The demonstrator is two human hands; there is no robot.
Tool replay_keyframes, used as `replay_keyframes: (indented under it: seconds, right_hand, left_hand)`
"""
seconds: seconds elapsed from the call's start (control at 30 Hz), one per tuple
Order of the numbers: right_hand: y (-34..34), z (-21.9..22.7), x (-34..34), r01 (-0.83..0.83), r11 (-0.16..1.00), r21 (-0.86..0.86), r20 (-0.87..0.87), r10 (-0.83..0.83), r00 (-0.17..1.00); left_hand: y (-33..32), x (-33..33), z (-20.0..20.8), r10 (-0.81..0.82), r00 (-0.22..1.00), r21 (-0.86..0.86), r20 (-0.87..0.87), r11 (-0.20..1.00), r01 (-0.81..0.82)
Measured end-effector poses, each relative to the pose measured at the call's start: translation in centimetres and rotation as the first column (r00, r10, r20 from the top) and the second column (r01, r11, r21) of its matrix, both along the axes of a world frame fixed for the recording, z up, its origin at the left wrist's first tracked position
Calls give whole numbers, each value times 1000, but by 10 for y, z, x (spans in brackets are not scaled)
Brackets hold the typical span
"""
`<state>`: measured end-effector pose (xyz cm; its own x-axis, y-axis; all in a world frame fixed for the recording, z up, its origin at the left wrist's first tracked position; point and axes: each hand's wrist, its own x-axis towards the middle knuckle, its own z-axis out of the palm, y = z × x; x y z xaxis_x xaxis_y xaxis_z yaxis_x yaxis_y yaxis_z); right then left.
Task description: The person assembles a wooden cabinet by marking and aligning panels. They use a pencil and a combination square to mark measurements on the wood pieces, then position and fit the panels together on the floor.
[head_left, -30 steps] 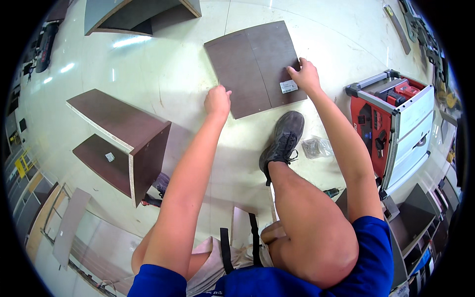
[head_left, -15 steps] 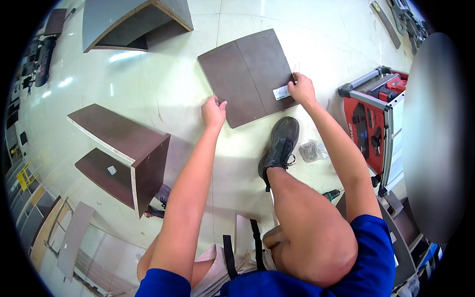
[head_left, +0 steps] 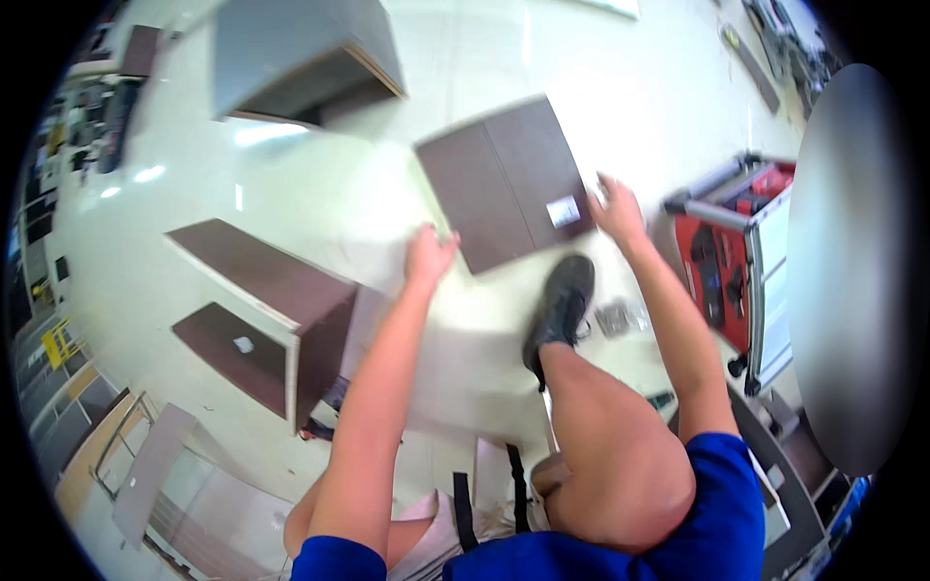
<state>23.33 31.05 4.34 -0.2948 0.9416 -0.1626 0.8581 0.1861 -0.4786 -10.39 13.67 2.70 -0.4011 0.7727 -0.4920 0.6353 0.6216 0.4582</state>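
A dark brown, slightly curved board [head_left: 475,203] with a seam across it and a white label [head_left: 563,212] lies on the pale floor in front of me. My left hand [head_left: 430,259] is at its lower left edge, thumb and fingers parted, gripping nothing. Beside the right edge, near the label, my right hand [head_left: 620,213] is open with thumb and forefinger spread. Both hands are a little blurred. My black shoe [head_left: 564,302] rests just below the board.
A brown open-sided cabinet piece [head_left: 325,353] stands at left, a grey one [head_left: 300,58] at far left. To the right is a red and grey tool case [head_left: 717,266]. A clear bag of small parts [head_left: 615,318] lies by my shoe.
Both hands have come off the board's edges, and their fingers have opened. The whole scene has shifted down and slightly right in view.
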Motion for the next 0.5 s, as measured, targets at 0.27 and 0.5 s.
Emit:
replay_keyframes:
  seconds: [0.27,0.5]
  right_hand:
    - [-171,171,61,-378,521,-765,-621,-444,646]
    - [-164,324,54,-297,901,-315,-873,-153,463]
  left_hand:
    - [-249,-105,322,-467,842,-156,271,841,517]
    - [-486,-80,429,381,866,381,325,785,-488]
